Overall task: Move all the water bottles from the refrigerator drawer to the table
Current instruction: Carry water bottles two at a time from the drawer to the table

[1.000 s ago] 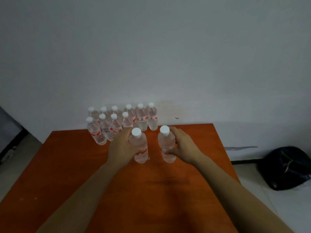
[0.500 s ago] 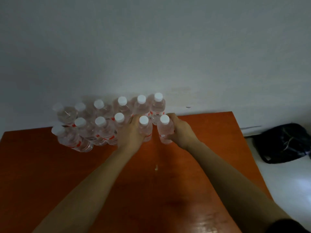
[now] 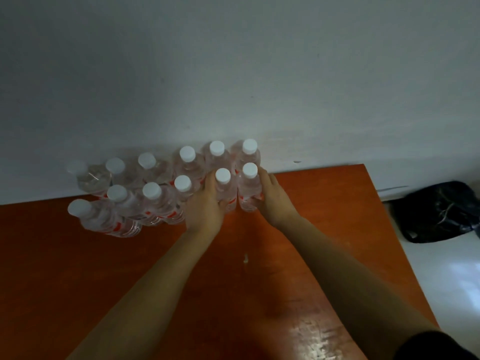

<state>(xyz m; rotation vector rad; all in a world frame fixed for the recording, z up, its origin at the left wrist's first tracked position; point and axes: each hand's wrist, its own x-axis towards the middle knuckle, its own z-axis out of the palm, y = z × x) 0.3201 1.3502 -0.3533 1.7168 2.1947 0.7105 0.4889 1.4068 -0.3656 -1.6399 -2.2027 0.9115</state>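
Observation:
Several clear water bottles with white caps and red labels (image 3: 153, 201) stand in two rows at the far edge of the orange table (image 3: 78, 268), against the wall. My left hand (image 3: 205, 206) grips one bottle (image 3: 224, 188) at the right end of the front row. My right hand (image 3: 272, 198) grips the bottle beside it (image 3: 249, 185). Both bottles stand upright on the table, close against the back row. The refrigerator drawer is out of view.
A grey-white wall (image 3: 233, 74) rises right behind the bottles. A black bag (image 3: 441, 211) lies on the pale floor to the right of the table. A small pale speck (image 3: 245, 258) sits on the tabletop between my forearms.
Both hands have pushed their bottles away from me, from mid-table up to the front row of the group. The camera has tilted down and moved closer.

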